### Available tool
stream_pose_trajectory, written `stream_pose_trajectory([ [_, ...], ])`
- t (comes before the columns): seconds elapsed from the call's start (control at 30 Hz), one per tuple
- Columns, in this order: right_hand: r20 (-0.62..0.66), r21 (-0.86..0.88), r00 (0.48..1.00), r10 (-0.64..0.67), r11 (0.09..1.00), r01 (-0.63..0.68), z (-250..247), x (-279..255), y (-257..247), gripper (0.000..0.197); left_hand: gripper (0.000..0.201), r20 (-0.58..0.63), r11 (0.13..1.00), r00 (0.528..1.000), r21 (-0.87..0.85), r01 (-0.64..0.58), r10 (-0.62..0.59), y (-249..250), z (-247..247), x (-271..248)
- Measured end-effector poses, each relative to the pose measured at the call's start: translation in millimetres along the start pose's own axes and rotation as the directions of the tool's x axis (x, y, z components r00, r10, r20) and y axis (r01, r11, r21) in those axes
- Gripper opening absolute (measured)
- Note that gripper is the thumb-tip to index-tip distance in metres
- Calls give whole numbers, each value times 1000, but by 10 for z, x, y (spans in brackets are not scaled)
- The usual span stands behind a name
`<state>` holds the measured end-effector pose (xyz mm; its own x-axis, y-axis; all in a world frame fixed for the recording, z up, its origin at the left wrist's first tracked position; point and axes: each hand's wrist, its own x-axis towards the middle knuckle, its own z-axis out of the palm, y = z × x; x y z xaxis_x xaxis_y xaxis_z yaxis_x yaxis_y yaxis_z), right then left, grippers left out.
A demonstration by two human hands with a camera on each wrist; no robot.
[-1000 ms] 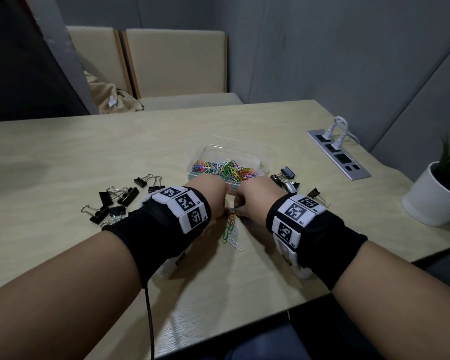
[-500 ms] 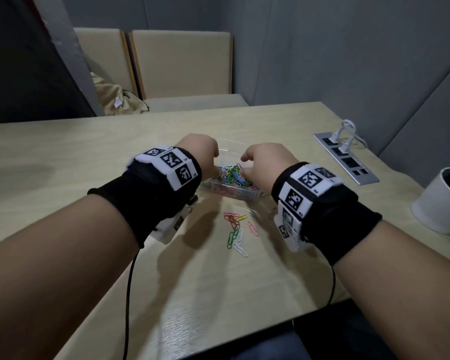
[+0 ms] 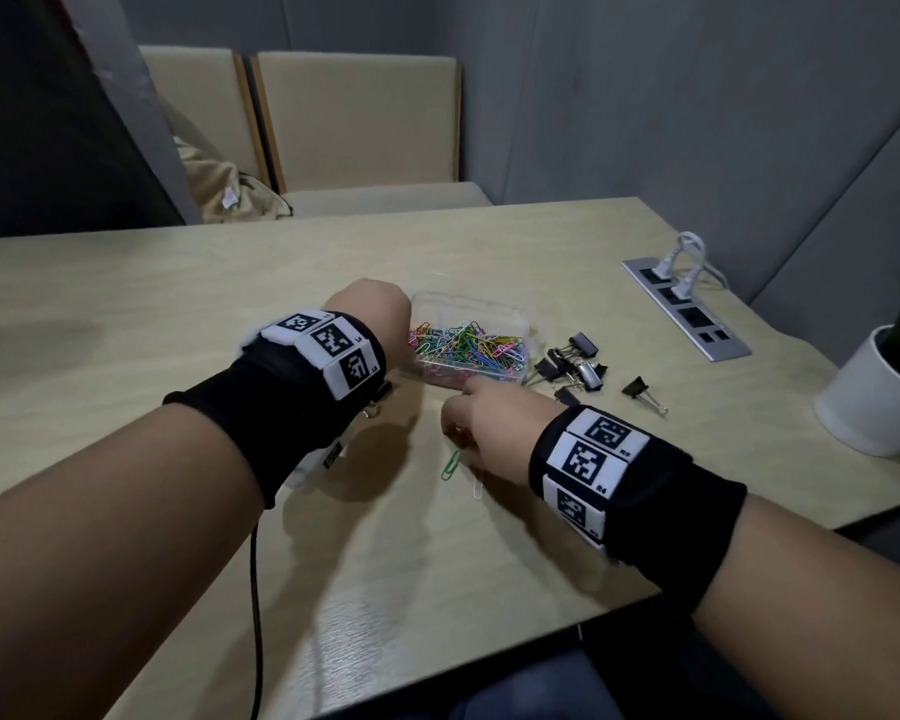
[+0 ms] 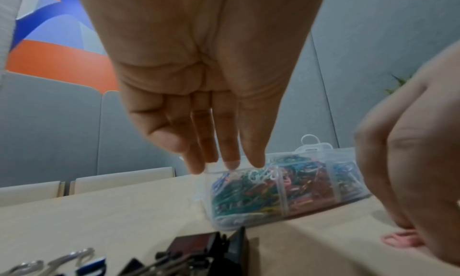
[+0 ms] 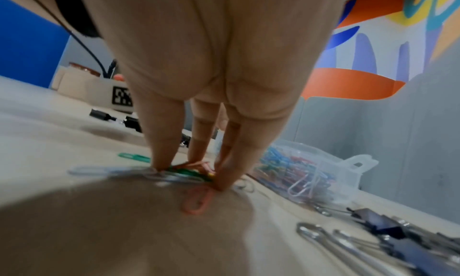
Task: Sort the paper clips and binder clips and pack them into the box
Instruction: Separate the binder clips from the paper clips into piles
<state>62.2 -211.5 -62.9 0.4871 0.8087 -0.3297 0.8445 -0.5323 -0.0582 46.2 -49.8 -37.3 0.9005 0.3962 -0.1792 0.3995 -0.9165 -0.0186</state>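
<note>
Clear plastic box [image 3: 471, 309] holds many paper clips; right hand [image 3: 494, 433] pinches loose paper clips [image 5: 196, 199] beside it, left hand [image 4: 199, 79] relaxed, empty.

Small codes "R4" and "R5" mark the right wristband [image 3: 591, 462].
</note>
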Motion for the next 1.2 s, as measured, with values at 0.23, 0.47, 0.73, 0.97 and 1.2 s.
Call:
stream_pose_trajectory([
  [0.23,-3,-50,1000,-15,999,15,-121,66,19,25,32,36,1000,999,16,-17,17,12,-10,-68],
  [0.47,-35,74,998,59,996,-56,-139,31,81,22,47,15,986,1000,-168,-21,24,-50,19,-134],
  [0.73,-301,446,934,193,894,-41,-472,49,141,11,75,38,994,999,-103,29,-25,-29,7,-122],
  [0.97,-260,393,940,220,914,-105,-560,62,201,28,69,54,998,998,-40,43,-41,11,-17,-121],
  [1.2,167,-9,948,270,962,-272,-330,-257,121,41,68,73,999,997,-26,41,-39,31,-33,-127],
])
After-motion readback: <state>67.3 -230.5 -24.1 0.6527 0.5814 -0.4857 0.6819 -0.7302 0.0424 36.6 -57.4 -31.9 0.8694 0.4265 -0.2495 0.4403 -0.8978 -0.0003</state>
